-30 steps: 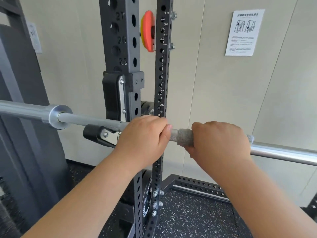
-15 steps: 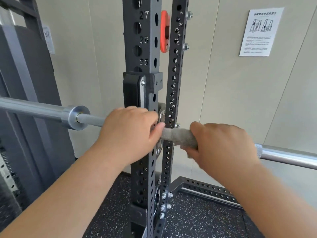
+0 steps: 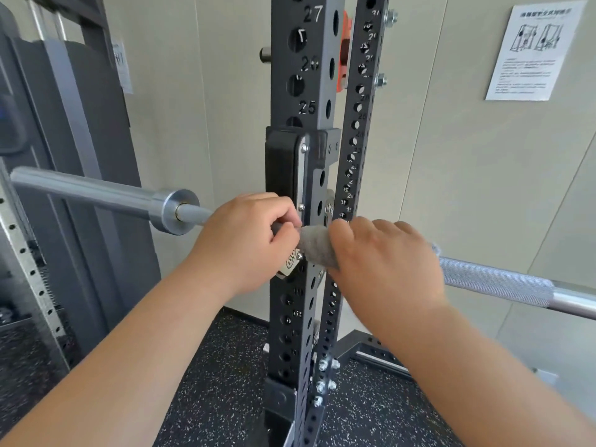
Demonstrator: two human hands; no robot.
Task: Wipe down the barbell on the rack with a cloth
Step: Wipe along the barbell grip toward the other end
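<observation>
Head view: I read wiping as partway done. Right hand [image 3: 383, 262] grips cloth [image 3: 314, 245] around barbell [image 3: 493, 280] at rack upright [image 3: 300, 130]; left hand [image 3: 245, 240] pinches its end. Remaining shaft looks unwiped.

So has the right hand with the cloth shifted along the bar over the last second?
Yes. The right hand and cloth slid left along the barbell, closer to the rack upright.

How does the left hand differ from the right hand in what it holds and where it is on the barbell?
The left hand grips the barbell beside the rack upright, near the collar; the right hand sits further toward the knurled part. The right hand wraps the grey cloth around the bar; the left hand only pinches the cloth's end. Both are closed on the bar.
</observation>
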